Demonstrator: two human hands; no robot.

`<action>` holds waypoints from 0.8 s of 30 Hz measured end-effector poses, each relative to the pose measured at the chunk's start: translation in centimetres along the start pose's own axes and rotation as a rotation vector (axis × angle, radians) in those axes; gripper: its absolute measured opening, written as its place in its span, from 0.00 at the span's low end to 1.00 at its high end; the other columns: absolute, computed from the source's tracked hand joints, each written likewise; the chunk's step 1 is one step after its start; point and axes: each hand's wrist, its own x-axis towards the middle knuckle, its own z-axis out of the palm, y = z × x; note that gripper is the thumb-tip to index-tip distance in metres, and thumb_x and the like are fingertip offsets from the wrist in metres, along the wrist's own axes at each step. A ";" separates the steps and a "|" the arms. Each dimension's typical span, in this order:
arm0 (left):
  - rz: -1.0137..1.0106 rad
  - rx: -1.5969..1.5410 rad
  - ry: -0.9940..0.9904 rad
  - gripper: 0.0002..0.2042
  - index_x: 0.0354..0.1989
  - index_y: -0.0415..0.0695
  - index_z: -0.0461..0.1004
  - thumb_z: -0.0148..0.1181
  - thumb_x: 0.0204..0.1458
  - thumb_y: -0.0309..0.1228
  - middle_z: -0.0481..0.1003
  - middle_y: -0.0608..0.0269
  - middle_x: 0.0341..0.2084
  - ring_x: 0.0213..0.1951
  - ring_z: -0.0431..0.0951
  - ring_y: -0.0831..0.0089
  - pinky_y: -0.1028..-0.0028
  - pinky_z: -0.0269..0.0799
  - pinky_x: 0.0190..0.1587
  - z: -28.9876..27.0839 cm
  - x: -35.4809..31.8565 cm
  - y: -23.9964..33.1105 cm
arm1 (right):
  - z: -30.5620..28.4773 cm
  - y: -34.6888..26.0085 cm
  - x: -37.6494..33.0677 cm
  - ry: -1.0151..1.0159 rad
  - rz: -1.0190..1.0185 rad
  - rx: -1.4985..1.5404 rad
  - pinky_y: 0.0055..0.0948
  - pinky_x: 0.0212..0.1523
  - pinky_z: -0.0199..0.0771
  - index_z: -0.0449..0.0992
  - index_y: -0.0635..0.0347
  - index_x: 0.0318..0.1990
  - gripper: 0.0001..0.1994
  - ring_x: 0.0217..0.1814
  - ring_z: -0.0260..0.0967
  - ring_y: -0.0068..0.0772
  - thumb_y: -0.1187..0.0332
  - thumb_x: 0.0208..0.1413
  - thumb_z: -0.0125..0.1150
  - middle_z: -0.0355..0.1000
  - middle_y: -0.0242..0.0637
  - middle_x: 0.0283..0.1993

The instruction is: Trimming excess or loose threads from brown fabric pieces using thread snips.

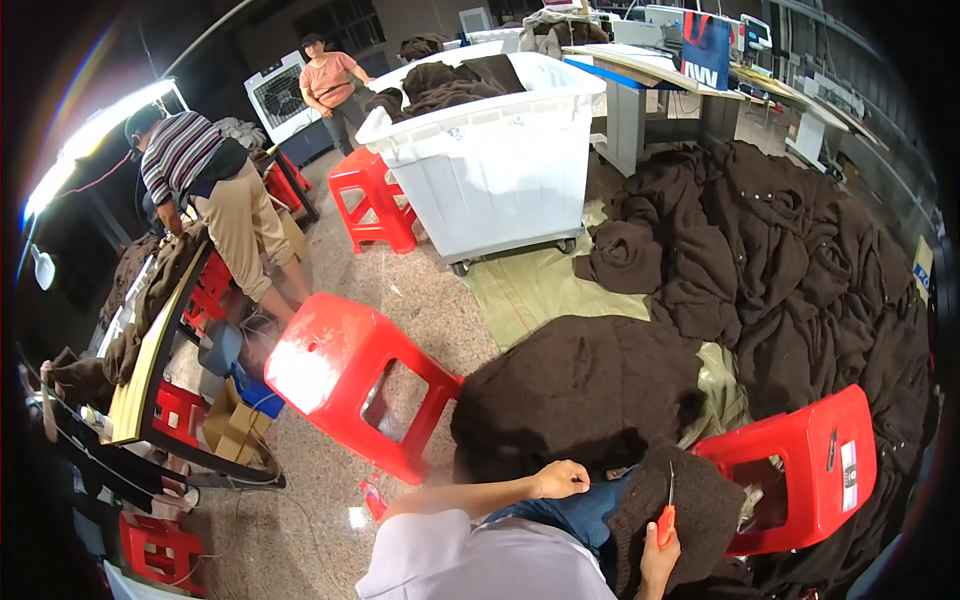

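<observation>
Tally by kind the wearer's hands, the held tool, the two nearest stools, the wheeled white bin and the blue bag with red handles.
Hands: 2 (left hand, right hand)
Orange-handled tool: 1, in the right hand
Nearest red stools: 2 (left stool, right stool)
White bin: 1
Blue bag: 1
Total: 7

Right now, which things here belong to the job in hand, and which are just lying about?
In the job:
orange-handled tool, held in the right hand
dark brown cloth beneath it, over the lap

Lying about, seemingly:
nearest red stool left of centre
white wheeled bin
blue bag with red handles
</observation>
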 end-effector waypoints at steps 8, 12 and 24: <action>0.018 -0.071 0.098 0.12 0.40 0.43 0.80 0.62 0.52 0.36 0.80 0.54 0.38 0.42 0.80 0.61 0.67 0.74 0.47 1.0 0.6 -1.2 | 0.0 -1.5 0.0 0.002 0.068 -0.009 0.34 0.34 0.68 0.72 0.69 0.34 0.13 0.27 0.64 0.31 0.65 0.54 0.64 0.69 0.42 0.24; 0.028 -0.069 0.101 0.12 0.40 0.43 0.80 0.61 0.52 0.36 0.80 0.55 0.38 0.42 0.80 0.61 0.67 0.74 0.47 1.1 0.8 -1.3 | -0.1 -1.1 0.0 -0.001 0.075 -0.011 0.34 0.34 0.68 0.72 0.69 0.34 0.13 0.27 0.64 0.31 0.65 0.54 0.64 0.69 0.42 0.24; 0.061 -0.091 0.153 0.11 0.38 0.42 0.80 0.61 0.51 0.35 0.80 0.55 0.36 0.40 0.80 0.60 0.67 0.74 0.46 1.3 0.8 -1.5 | -0.2 -1.1 0.1 -0.019 0.048 0.032 0.34 0.34 0.68 0.72 0.69 0.34 0.13 0.27 0.64 0.31 0.65 0.55 0.64 0.69 0.41 0.25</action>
